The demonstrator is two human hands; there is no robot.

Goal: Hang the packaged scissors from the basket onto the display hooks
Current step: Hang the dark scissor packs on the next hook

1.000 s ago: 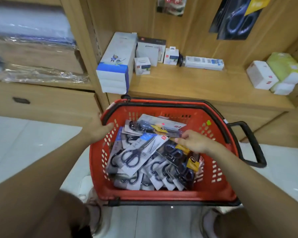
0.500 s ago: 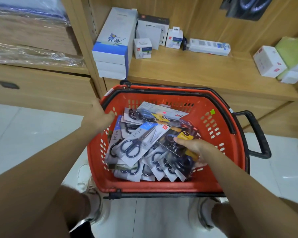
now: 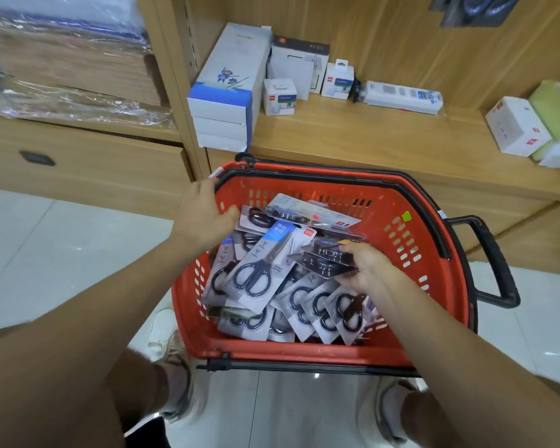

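Pinching a dark scissors pack (image 3: pixel 324 258) whose long axis runs left-right, the right hand (image 3: pixel 367 270) sits nearest; the left hand (image 3: pixel 204 215) grips the far-left rim of the basket (image 3: pixel 411 240).

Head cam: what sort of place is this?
Probably a stationery shop aisle: a red shopping basket full of packaged scissors stands before a wooden shelf of boxed goods.

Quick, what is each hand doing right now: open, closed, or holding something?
Left hand: grips the rim of the red basket.
Right hand: holds a dark scissors pack above the pile in the basket.
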